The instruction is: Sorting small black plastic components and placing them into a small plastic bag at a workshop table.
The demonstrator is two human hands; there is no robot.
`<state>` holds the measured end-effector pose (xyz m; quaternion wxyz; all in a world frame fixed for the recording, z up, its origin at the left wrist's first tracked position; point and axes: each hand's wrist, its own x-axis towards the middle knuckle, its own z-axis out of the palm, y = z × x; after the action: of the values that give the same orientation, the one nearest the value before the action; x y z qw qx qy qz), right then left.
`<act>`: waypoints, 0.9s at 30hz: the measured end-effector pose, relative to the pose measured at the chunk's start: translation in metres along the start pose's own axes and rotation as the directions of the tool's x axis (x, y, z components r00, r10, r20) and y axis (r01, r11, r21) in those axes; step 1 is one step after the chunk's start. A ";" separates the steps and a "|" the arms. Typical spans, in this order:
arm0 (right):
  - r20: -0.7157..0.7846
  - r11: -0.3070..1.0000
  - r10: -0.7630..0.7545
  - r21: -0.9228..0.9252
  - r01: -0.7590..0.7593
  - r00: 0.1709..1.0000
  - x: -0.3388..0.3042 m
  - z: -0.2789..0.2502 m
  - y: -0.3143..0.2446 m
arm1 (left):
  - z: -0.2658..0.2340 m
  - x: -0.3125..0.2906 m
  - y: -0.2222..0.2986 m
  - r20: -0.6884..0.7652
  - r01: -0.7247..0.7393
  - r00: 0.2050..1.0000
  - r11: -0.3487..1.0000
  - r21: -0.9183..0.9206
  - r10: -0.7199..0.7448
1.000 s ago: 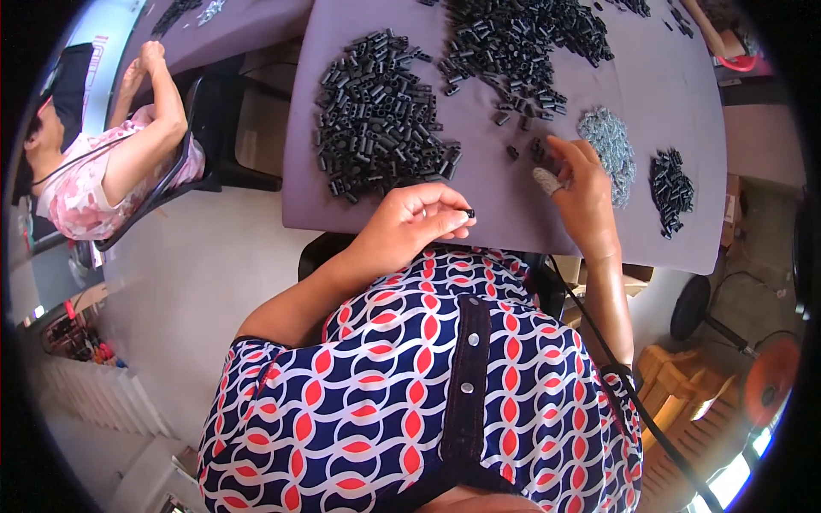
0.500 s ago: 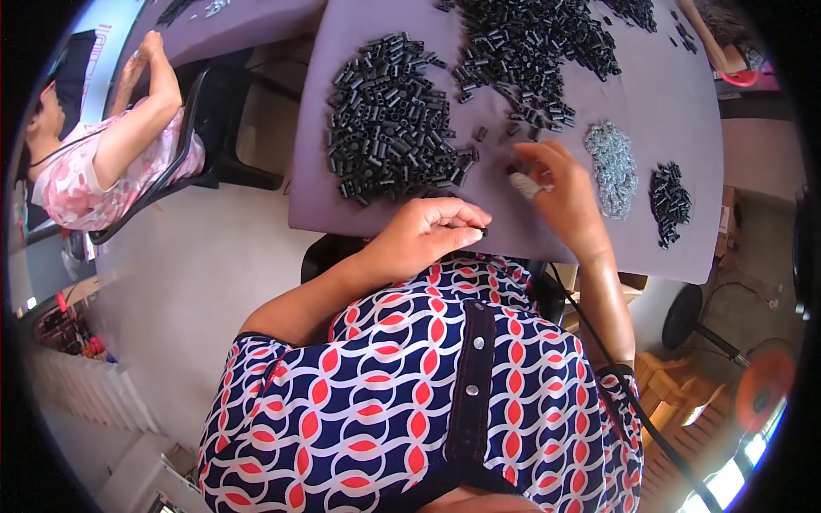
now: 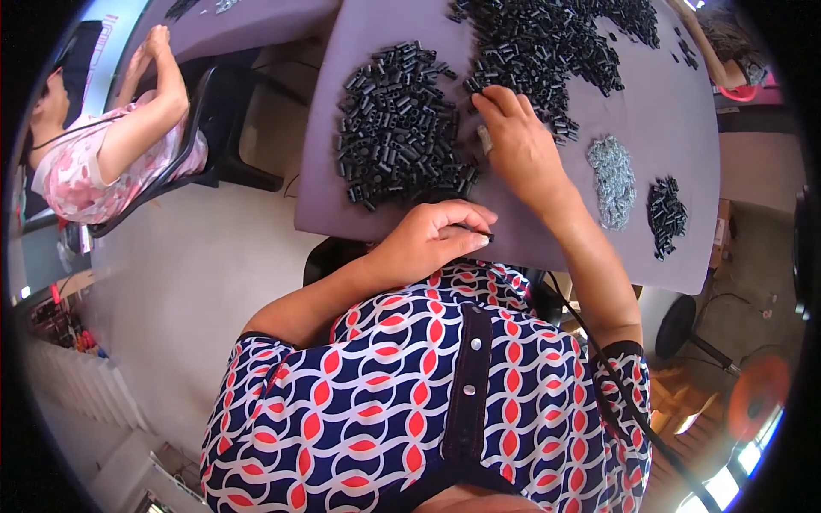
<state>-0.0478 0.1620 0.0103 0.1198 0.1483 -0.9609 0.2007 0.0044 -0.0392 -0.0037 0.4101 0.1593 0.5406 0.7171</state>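
Near the table's front edge, my left hand is closed in a pinch on a small black plastic piece, mostly hidden by the fingers. My right hand stretches forward to the edge of a big heap of small black cylindrical parts. Its index fingertip touches parts there, while the thumb side, with a white wrap on one digit, stands apart. A second pile of black cylindrical parts lies left of the right hand and just beyond the left one.
To the right lie a pile of small silvery metal parts and a smaller pile of black parts. A person in a pink floral top sits at another table on the left. A fan stands at the lower right.
My right hand has moved forward and left, from above the table to the edge of the big black heap. My left hand keeps its pinch in nearly the same place.
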 end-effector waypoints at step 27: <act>-0.011 0.979 0.172 -0.112 -0.173 0.985 -0.070 -0.030 0.009 | 0.001 0.003 0.006 -0.017 0.024 1.000 0.997 0.072 -0.023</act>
<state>0.0189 0.1987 0.0134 0.1108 0.0573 -0.9798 0.1560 0.0002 -0.0368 0.0012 0.4082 0.1620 0.5714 0.6933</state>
